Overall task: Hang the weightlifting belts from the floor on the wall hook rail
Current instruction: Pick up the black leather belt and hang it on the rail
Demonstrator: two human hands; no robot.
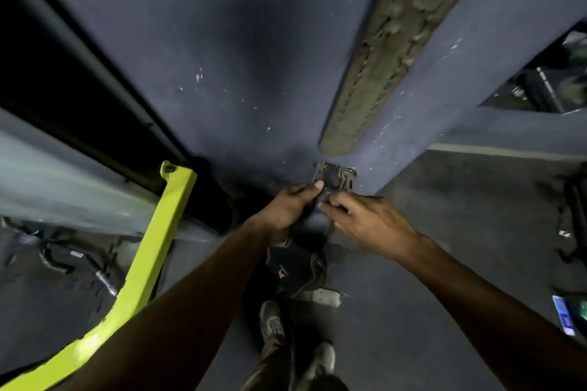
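A dark weightlifting belt hangs down against the grey wall, its top end up at a small metal hook plate on the wall. My left hand grips the belt's upper part just below the plate, fingers curled round it. My right hand pinches the belt's top edge from the right, fingertips meeting those of the left hand. The belt's lower part with a pale strap end hangs near the floor. The picture is blurred and the hook itself is hard to make out.
A lime-yellow machine frame slants along the left. Metal bars and handles lie on the floor at left. A rough brown strip runs up the wall. My shoes stand below the belt. Dark gear stands at the right edge.
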